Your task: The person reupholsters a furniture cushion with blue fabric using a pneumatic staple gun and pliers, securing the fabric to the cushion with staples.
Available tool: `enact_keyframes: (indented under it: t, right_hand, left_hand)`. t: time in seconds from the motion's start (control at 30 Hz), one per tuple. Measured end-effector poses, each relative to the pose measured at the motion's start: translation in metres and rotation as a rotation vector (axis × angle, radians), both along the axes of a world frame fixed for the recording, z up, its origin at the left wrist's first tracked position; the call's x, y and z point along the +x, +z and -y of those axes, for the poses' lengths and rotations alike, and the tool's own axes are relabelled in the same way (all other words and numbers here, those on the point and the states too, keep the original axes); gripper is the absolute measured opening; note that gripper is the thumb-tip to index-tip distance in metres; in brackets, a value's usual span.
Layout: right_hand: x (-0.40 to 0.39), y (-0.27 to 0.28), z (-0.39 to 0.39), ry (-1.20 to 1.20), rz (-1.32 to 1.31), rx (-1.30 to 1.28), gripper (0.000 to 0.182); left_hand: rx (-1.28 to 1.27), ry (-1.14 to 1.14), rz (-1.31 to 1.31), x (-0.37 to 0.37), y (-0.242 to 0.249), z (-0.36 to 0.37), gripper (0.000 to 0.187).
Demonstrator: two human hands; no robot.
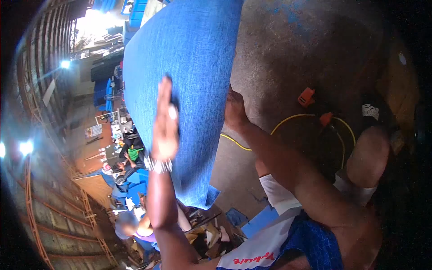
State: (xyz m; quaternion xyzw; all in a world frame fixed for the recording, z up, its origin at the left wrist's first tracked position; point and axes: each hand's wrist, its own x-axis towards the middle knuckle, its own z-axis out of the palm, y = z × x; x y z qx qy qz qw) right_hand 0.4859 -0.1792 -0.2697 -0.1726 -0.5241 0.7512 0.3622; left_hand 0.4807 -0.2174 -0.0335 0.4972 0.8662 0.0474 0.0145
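A large blue fabric-covered piece (pixel 198 58), like an upholstered panel, rises in front of me, with a loose fabric flap at its lower corner. My left hand (pixel 165 128), a metal watch at its wrist, is slightly blurred and lies over the broad blue face with its fingers stretched out. On the other side, my right hand (pixel 236 110) grips the panel's long edge, its fingertips partly hidden behind the fabric.
A yellow hose (pixel 288 118) curves across the concrete floor past an orange object (pixel 307 96). Blue flat pieces (pixel 261 221) lie near my legs. One person (pixel 135 225) is close at lower left; another in green (pixel 134 154) is farther back among cluttered items.
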Motion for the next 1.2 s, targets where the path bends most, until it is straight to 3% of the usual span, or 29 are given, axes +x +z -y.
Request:
enact_keyframes:
  t: [0.07,0.17,0.23,0.37,0.43,0.53,0.63,0.73,0.83,0.9,1.07,1.1,1.2]
  right_hand:
    - [-0.013,-0.015,0.009,-0.097,-0.015,0.148,0.042]
    - [0.005,0.011,-0.01,0.031,0.072,-0.007,0.032]
    - [-0.002,0.005,-0.002,0.134,-0.008,-0.272,0.035]
    - [0.003,0.002,0.001,0.326,-0.151,-0.724,0.059]
    - [-0.001,0.001,0.003,0.325,-0.179,-0.721,0.06]
    - [0.011,0.002,-0.007,0.322,-0.101,-0.458,0.04]
    - [0.011,0.002,-0.015,0.369,-0.052,-0.314,0.037]
    - [0.015,0.0,-0.018,0.394,-0.037,-0.316,0.034]
    - [0.018,-0.001,-0.016,0.195,-0.026,-0.176,0.033]
    - [0.017,-0.005,-0.014,0.15,-0.088,-0.177,0.035]
    - [0.016,-0.017,-0.017,0.304,-0.238,-0.372,0.041]
    - [0.017,-0.034,-0.021,0.237,-0.067,-0.024,0.036]
    - [0.029,-0.148,-0.04,-0.271,0.331,0.6,0.029]
  left_hand:
    - [0.028,0.035,0.011,-0.059,0.001,-0.052,0.072]
    - [0.006,0.072,0.026,-0.121,-0.013,-0.123,0.077]
    - [-0.048,0.017,-0.025,-0.116,-0.023,-0.131,0.077]
    - [-0.142,-0.149,-0.166,-0.074,-0.028,-0.114,0.071]
    - [-0.156,-0.203,-0.22,-0.048,-0.029,-0.107,0.068]
    - [-0.205,-0.218,-0.332,-0.004,-0.033,-0.097,0.066]
    - [-0.336,-0.203,-0.57,0.013,-0.041,-0.089,0.072]
    - [-0.772,-0.15,-0.777,0.043,-0.043,-0.089,0.072]
    - [-0.92,-0.202,-0.771,0.047,-0.052,-0.075,0.07]
    - [-1.035,-0.282,-0.843,0.051,-0.062,-0.058,0.068]
    - [-1.147,-0.355,-0.906,0.063,-0.075,-0.028,0.063]
    - [-1.16,-0.355,-0.912,0.066,-0.075,-0.023,0.063]
    - [-1.243,-0.354,-0.937,0.076,-0.072,-0.018,0.063]
